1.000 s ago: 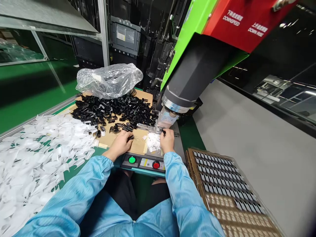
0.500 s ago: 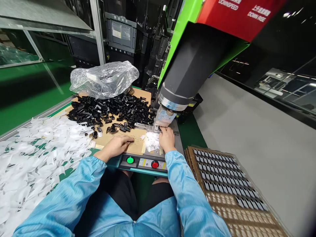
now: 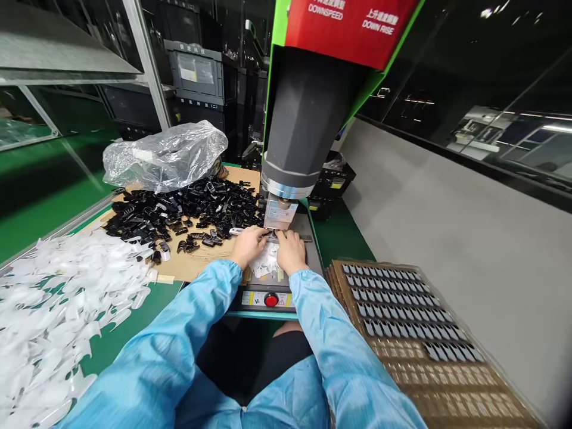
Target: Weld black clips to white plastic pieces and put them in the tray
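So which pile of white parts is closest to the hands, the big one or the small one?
The small white pile on the machine base, lying between the left hand and right hand. The big white heap spreads far off on the green table.

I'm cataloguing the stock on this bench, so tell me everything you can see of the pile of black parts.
The pile of black parts is a loose heap of many small, glossy pieces that look like moulded plastic, curved and lying at all angles. It rests on a brown cardboard sheet on the green bench, left of the press head. A crumpled clear plastic bag lies against its far edge, and a few strays sit at its near edge towards the white pieces. The left hand is just right of it, not touching.
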Tool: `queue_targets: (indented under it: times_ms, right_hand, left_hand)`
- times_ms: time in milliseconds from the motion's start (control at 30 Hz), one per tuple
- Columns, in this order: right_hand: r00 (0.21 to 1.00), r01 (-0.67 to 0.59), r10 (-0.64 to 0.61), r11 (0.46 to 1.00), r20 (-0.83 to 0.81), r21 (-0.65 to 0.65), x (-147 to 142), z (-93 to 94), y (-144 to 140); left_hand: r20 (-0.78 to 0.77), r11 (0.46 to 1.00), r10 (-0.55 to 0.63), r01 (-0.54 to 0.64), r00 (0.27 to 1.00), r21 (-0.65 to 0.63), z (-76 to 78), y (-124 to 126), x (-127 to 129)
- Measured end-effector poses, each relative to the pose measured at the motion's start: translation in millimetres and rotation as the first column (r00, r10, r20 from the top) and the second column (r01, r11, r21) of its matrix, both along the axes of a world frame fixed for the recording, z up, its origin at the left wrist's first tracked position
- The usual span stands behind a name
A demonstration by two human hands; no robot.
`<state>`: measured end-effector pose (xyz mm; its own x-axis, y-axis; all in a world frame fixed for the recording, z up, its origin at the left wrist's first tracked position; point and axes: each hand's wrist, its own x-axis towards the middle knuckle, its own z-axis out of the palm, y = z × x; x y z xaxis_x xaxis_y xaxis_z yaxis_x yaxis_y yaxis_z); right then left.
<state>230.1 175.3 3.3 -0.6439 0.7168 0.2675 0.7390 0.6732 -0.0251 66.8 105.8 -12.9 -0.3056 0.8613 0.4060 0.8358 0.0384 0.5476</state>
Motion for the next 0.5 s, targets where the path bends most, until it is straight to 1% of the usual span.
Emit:
queue_targets:
  times_ms: [67, 167, 233, 300, 400, 500]
  right_hand:
    - [1.0, -0.005, 0.005, 1.0, -0.007, -0.002, 1, -1.5, 0]
    - [1.0, -0.007, 0.007, 1.0, -0.019, -0.006, 2, -3.1, 0]
    - [1.0, -0.006, 0.005, 1.0, -0.03, -0.017, 1, -3.8, -1]
    - [0.998, -0.011, 0.009, 0.999, -0.056, -0.035, 2, -4.8, -2]
    - [0.987, -0.04, 0.031, 0.998, -0.155, -0.057, 14, -8.9, -3]
    - [0.954, -0.021, -0.003, 0.997, -0.3, -0.076, 43, -20.1, -5]
  left_hand:
    - [-0.08, 0.999, 0.002, -0.005, 0.997, -0.035, -4.9, 9, 8]
    - [-0.166, 0.997, -0.002, -0.01, 0.986, -0.074, -8.6, 12, 13]
    - [-0.197, 0.995, -0.028, 0.008, 0.98, -0.103, -6.5, 11, 11]
    - [-0.199, 0.99, -0.085, 0.059, 0.976, -0.13, -2.2, 9, 5]
    - [-0.137, 0.985, -0.139, 0.123, 0.981, -0.118, 2.0, -5, -8]
    - [-0.036, 0.988, -0.111, 0.106, 0.993, -0.108, -3.5, -38, -23]
